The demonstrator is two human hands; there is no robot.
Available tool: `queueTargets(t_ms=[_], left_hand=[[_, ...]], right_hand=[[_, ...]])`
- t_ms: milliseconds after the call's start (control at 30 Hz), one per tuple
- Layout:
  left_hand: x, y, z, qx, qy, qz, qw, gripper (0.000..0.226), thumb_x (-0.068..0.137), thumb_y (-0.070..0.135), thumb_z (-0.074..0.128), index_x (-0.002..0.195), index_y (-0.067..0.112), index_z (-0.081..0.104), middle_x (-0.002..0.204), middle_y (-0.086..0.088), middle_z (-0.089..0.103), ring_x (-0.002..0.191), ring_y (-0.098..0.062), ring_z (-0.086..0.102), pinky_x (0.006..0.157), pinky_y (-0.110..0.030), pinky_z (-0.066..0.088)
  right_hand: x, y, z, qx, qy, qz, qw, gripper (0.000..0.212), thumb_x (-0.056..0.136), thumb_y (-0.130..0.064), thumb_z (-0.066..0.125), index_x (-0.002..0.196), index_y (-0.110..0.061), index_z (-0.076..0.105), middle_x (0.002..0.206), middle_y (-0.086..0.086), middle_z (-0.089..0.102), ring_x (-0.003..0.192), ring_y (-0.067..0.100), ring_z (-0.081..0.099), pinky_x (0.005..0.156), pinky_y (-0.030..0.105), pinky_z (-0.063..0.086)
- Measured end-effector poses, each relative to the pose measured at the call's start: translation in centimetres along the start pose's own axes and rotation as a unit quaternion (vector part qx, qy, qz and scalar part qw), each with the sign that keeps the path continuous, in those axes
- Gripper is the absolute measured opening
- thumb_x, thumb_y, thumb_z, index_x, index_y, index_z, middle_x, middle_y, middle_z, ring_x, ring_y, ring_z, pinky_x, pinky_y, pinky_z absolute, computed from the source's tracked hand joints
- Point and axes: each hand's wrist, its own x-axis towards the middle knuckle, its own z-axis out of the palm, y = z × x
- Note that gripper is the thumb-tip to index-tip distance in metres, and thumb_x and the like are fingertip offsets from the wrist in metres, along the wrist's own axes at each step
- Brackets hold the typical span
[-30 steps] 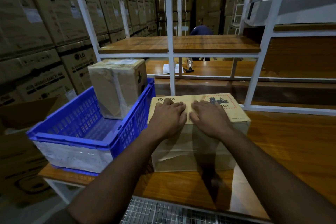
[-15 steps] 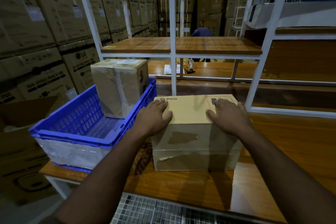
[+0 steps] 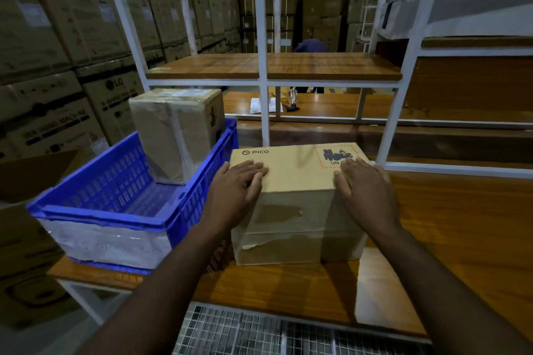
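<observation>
Left hand [image 3: 239, 187] and right hand [image 3: 364, 190] lie flat atop the cardboard box [image 3: 297, 174], fingers straight, released. The box is just beside the blue crate [image 3: 95, 210] on the bench [image 3: 461, 228].

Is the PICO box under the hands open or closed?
Closed: the PICO box has its top lying flat, no flap raised.

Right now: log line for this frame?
left hand: on PICO box left edge | right hand: on right edge | PICO box: on table beside blue crate
</observation>
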Motion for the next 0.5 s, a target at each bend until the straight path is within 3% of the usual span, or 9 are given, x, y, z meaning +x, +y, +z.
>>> queueTargets(t_ms=[133, 233, 367, 433, 500], left_hand=[[0.3, 0.3, -0.1, -0.023, -0.003, -0.017, 1.0, 0.033, 0.106, 0.028, 0.047, 0.134, 0.026, 0.064, 0.139, 0.009, 0.061, 0.138, -0.006, 0.045, 0.119, -0.051, 0.03], [-0.1, 0.1, -0.4, -0.025, -0.018, -0.013, 0.999, 0.035, 0.106, 0.034, 0.046, 0.137, 0.027, 0.061, 0.144, 0.009, 0.057, 0.14, -0.006, 0.041, 0.116, -0.049, 0.035], [-1.1, -0.6, -1.2, -0.055, -0.064, -0.024, 0.996, 0.065, 0.091, 0.064, 0.049, 0.146, 0.03, 0.05, 0.155, 0.009, 0.044, 0.145, -0.004, 0.031, 0.119, -0.042, 0.031], [-1.6, -0.9, -1.5, -0.035, -0.083, -0.016, 0.996, 0.083, 0.08, 0.072, 0.057, 0.15, 0.031, 0.043, 0.159, 0.012, 0.036, 0.146, -0.005, 0.026, 0.118, -0.037, 0.028], [-1.9, -1.0, -1.4, -0.023, -0.075, -0.014, 0.997, 0.084, 0.078, 0.063, 0.07, 0.151, 0.031, 0.043, 0.159, 0.012, 0.035, 0.146, -0.006, 0.027, 0.118, -0.037, 0.031]], right_hand=[[0.6, 0.0, -0.2, 0.008, 0.012, -0.013, 1.0, 0.037, 0.101, -0.033, 0.048, 0.125, -0.01, 0.066, 0.13, 0.008, 0.065, 0.125, 0.02, 0.056, 0.115, 0.042, 0.028], [-0.6, 0.3, 0.2, 0.073, 0.041, 0.015, 0.996, 0.039, 0.1, -0.033, 0.052, 0.131, -0.012, 0.061, 0.137, 0.007, 0.06, 0.131, 0.02, 0.05, 0.113, 0.037, 0.026], [-3.6, 0.9, 1.4, 0.235, 0.114, 0.2, 0.944, 0.07, 0.09, -0.06, 0.056, 0.147, -0.024, 0.034, 0.145, 0.003, 0.044, 0.129, 0.02, 0.045, 0.094, 0.04, 0.049], [-5.5, 1.2, 2.4, 0.289, 0.086, 0.261, 0.917, 0.08, 0.082, -0.077, 0.049, 0.144, -0.027, 0.034, 0.138, 0.002, 0.05, 0.121, 0.022, 0.053, 0.087, 0.049, 0.055], [-6.9, 1.2, 3.3, 0.327, 0.044, 0.284, 0.9, 0.083, 0.079, -0.081, 0.048, 0.141, -0.028, 0.034, 0.133, 0.002, 0.054, 0.115, 0.024, 0.058, 0.084, 0.052, 0.056]])
